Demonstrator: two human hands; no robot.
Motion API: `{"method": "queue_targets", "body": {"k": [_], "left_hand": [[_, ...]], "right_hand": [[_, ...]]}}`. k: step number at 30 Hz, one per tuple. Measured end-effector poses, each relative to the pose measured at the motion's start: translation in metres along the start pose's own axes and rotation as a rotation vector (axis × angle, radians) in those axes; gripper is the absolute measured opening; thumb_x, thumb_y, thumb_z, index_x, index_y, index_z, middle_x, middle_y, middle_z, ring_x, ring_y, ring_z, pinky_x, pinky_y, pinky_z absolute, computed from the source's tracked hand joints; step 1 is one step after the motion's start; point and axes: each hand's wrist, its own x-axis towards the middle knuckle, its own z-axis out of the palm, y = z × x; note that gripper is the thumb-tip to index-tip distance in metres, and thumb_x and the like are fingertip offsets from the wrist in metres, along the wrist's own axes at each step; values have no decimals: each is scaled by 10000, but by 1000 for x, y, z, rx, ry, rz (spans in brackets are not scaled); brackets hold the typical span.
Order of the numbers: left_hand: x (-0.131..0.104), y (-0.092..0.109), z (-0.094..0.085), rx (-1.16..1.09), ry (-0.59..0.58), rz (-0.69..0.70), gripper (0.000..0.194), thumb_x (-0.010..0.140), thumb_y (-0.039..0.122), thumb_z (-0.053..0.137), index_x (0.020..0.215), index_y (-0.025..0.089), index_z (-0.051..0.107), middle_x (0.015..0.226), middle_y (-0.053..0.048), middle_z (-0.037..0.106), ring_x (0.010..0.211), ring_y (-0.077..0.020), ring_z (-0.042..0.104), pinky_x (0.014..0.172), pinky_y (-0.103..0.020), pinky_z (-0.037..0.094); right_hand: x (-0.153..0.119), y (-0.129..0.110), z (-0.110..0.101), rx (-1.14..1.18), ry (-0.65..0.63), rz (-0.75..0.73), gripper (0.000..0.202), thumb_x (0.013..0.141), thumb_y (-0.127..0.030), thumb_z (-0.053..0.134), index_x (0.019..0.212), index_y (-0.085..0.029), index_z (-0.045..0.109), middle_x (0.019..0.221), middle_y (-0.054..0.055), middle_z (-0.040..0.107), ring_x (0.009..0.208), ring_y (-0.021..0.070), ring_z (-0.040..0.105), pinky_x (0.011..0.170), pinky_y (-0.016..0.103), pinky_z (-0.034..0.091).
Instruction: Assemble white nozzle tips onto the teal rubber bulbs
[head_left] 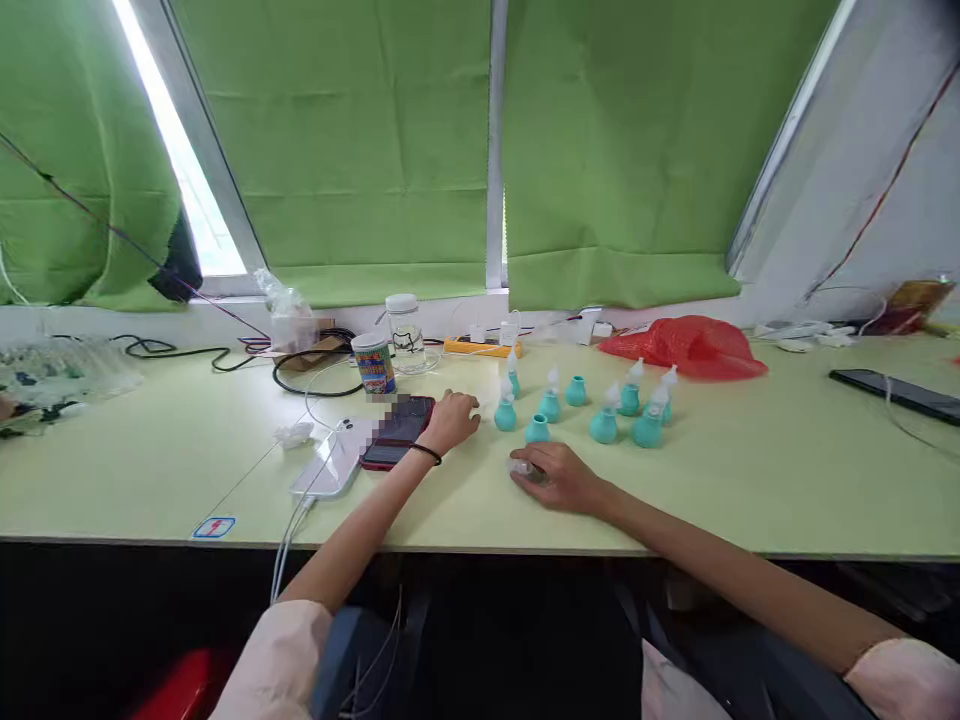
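My left hand (452,420) rests low over the table beside a dark phone with a red edge (399,432); its fingers reach forward, slightly bent and apart, holding nothing. Nearer the table's front edge, my right hand (551,476) pinches a small clear plastic piece (519,466) between thumb and fingers. Just beyond it stands a teal bulb with an open top (537,429), and another open teal bulb (576,391) is farther back. Several teal bulbs with clear tips (604,425) stand around them.
A white phone (335,462) with cables lies left. Behind are a colorful cup (373,364), a glass jar (406,338), an orange power strip (480,347) and a red mesh bag (686,346). A black phone (896,393) lies far right.
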Motion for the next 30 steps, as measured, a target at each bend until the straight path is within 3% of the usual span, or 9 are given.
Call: {"method": "queue_targets", "body": {"k": [5, 11, 16, 19, 24, 30], "left_hand": [[-1, -5, 4, -58, -43, -17, 186, 671, 134, 471, 792, 108, 611, 843, -107, 589, 859, -194, 520, 776, -290, 381], [-5, 0, -9, -217, -83, 36, 149, 659, 123, 498, 731, 97, 625, 752, -90, 624, 720, -154, 563, 676, -248, 431], [-15, 13, -17, -675, -313, 211, 240, 587, 248, 621, 766, 88, 624, 671, -53, 635, 551, -108, 565, 528, -203, 462], [-19, 17, -17, -902, -439, 218, 238, 543, 237, 651, 711, 70, 640, 611, -60, 628, 520, -111, 559, 530, -224, 474], [-20, 18, -18, -1015, -496, 220, 237, 551, 230, 649, 742, 90, 652, 626, -52, 634, 543, -115, 566, 561, -233, 480], [-18, 18, -12, -984, -499, 284, 237, 583, 255, 635, 758, 95, 650, 637, -44, 624, 538, -90, 535, 542, -201, 457]], "right_hand": [[1, 0, 1, 16, 16, 31, 178, 723, -232, 484, 855, -129, 548, 664, 48, 580, 581, 131, 503, 544, 250, 389], [0, 3, -1, 100, -44, 100, 191, 720, -216, 493, 891, -146, 541, 677, 32, 572, 576, 119, 487, 545, 242, 388], [0, 7, -1, 176, -50, 193, 190, 719, -212, 495, 895, -153, 535, 684, 17, 569, 508, 90, 455, 514, 225, 391], [0, 9, 0, 193, -45, 223, 198, 718, -220, 497, 902, -156, 535, 671, 13, 568, 495, 88, 450, 504, 226, 391], [-1, 11, 2, 188, -36, 227, 201, 716, -221, 500, 900, -157, 546, 685, 21, 578, 490, 89, 458, 501, 226, 392], [0, 9, 1, 177, -23, 200, 187, 716, -210, 498, 886, -159, 553, 685, 20, 577, 525, 101, 476, 508, 224, 381]]}}
